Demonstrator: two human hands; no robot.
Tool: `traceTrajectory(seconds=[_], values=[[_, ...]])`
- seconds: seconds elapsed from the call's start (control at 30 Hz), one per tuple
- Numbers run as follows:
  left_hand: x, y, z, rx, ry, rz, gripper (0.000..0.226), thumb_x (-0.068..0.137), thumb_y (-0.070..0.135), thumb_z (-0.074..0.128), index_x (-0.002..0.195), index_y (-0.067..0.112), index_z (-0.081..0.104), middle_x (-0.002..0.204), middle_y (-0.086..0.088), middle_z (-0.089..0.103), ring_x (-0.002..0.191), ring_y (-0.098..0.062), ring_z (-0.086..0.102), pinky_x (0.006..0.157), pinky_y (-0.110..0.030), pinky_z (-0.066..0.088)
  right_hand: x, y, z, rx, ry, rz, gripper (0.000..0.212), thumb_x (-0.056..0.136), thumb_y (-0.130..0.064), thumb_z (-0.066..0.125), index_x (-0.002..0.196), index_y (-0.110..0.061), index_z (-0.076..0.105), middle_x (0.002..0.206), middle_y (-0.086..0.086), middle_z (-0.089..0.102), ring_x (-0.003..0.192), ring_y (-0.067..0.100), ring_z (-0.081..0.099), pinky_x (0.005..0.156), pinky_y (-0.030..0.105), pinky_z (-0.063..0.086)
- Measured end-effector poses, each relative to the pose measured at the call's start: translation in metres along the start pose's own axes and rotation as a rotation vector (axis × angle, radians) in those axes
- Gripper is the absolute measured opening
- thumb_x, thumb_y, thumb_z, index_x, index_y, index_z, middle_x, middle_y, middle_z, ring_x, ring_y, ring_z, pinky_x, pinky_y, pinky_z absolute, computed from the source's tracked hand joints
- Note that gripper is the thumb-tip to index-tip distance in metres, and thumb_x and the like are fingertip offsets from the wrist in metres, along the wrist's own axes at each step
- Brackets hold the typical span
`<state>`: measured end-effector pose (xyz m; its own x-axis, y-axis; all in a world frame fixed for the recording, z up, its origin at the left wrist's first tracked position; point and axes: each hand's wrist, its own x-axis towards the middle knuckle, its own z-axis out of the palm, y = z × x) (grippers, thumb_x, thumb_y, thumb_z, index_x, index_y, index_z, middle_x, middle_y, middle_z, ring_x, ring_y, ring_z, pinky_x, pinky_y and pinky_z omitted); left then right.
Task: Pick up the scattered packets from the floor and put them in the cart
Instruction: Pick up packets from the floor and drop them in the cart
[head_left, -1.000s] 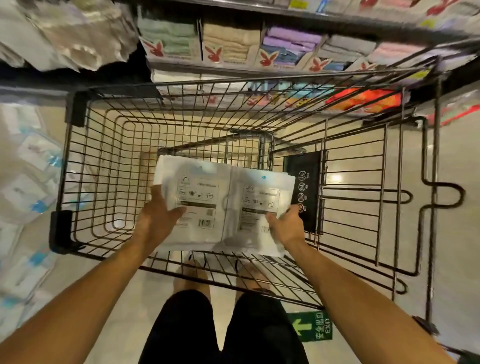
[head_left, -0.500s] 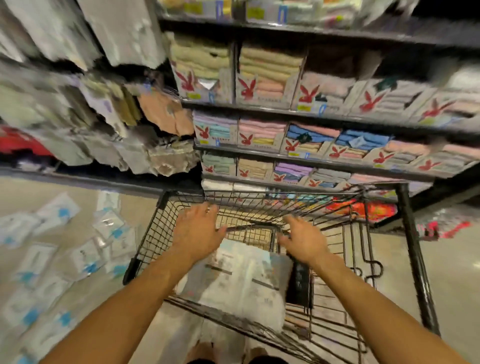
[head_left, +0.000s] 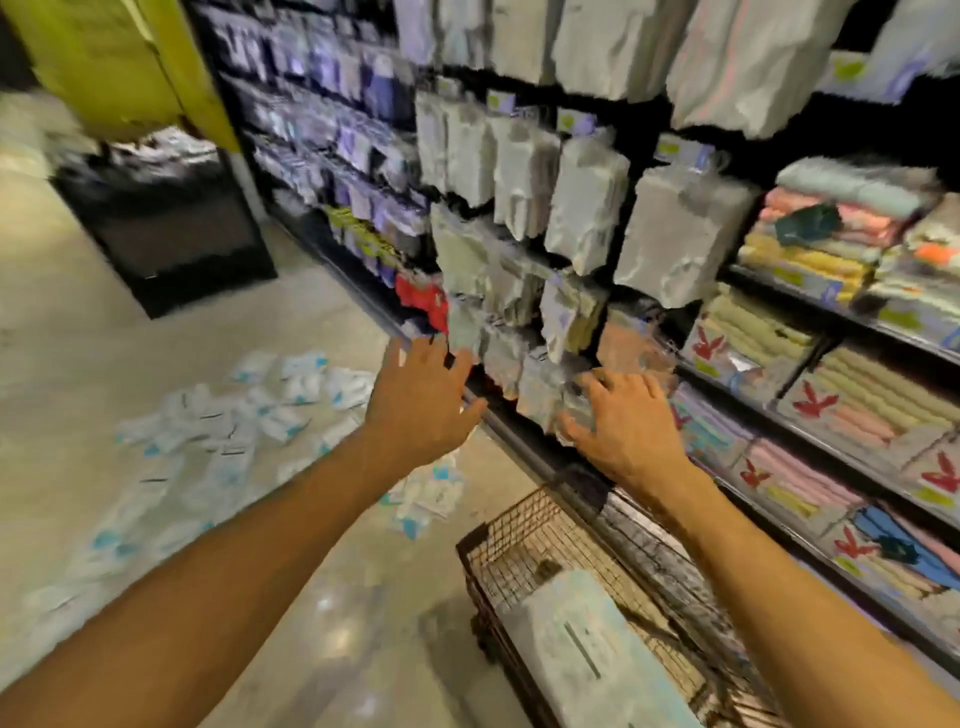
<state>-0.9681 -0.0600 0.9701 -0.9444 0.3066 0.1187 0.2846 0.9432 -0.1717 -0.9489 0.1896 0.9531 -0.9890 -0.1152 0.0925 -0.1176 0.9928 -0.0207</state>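
Whole view motion-blurred. Floor packets (head_left: 218, 431): smeared, count n/a, print unreadable; some hidden behind left hand (head_left: 421, 410) & forearm. Cart (head_left: 519, 540): near end cut by bottom edge, far-side wire blurred. Packet in cart (head_left: 587, 639): label illegible, lower part cut off. Right hand (head_left: 628, 426) vs hanging packs (head_left: 587, 208): contact indeterminate. Price tags (head_left: 670, 148): too small to read.

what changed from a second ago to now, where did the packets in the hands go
The left grip and right grip let go of the packet stack, which now lies in the cart. Both have lifted clear, open and empty, and the view has swung left toward the scattered packets on the floor. Cart and floor packets stayed put.
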Motion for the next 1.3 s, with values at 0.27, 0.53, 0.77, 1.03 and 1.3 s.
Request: traceTrajectory(seconds=[0.27, 0.53, 0.77, 1.03, 1.3], values=[[-0.052, -0.162, -0.008, 0.01, 0.046, -0.219, 0.072, 0.102, 0.063, 0.035, 0.162, 0.025, 0.022, 0.167, -0.011, 0.026, 0.153, -0.034, 0.023, 0.125, -0.056, 0.011, 0.077, -0.137, -0.043, -0.029, 0.097, -0.183, 0.067, 0.1, -0.071, 0.039, 0.151, -0.029, 0.047, 0.149, 0.004, 0.055, 0.14, 0.031, 0.046, 0.123, 0.058, 0.021], [-0.031, -0.277, -0.003, 0.1, 0.077, -0.179, 0.073, 0.099, 0.065, 0.032, 0.16, 0.024, 0.029, 0.161, -0.012, 0.038, 0.149, -0.035, 0.032, 0.123, -0.061, 0.016, 0.13, -0.246, -0.042, 0.023, 0.127, -0.138, 0.07, 0.095, -0.076, 0.026, 0.147, -0.035, 0.046, 0.14, 0.006, 0.06, 0.133, 0.033, 0.051, 0.121, 0.06, 0.022], [0.037, -0.318, 0.026, 0.064, 0.036, -0.07, 0.074, 0.099, 0.067, 0.027, 0.161, 0.026, 0.024, 0.164, -0.011, 0.033, 0.151, -0.034, 0.028, 0.124, -0.06, 0.012, 0.185, -0.275, -0.027, 0.028, 0.095, -0.058, 0.065, 0.098, -0.073, 0.034, 0.146, -0.031, 0.047, 0.146, 0.006, 0.056, 0.138, 0.032, 0.048, 0.123, 0.062, 0.018], [0.142, -0.355, 0.072, 0.04, 0.028, -0.022, 0.072, 0.101, 0.067, 0.026, 0.161, 0.028, 0.021, 0.167, -0.008, 0.029, 0.153, -0.031, 0.026, 0.125, -0.057, 0.014, 0.289, -0.269, 0.013, 0.022, 0.087, 0.026, 0.066, 0.097, -0.07, 0.043, 0.143, -0.023, 0.053, 0.144, 0.008, 0.056, 0.137, 0.033, 0.048, 0.123, 0.06, 0.019], [0.235, -0.402, 0.132, 0.047, 0.016, -0.015, 0.071, 0.099, 0.064, 0.039, 0.157, 0.023, 0.036, 0.156, -0.015, 0.046, 0.145, -0.038, 0.041, 0.12, -0.062, 0.024, 0.398, -0.278, 0.073, 0.005, 0.056, 0.052, 0.063, 0.094, -0.069, 0.046, 0.14, -0.027, 0.055, 0.138, 0.007, 0.061, 0.131, 0.033, 0.054, 0.124, 0.064, 0.016]])
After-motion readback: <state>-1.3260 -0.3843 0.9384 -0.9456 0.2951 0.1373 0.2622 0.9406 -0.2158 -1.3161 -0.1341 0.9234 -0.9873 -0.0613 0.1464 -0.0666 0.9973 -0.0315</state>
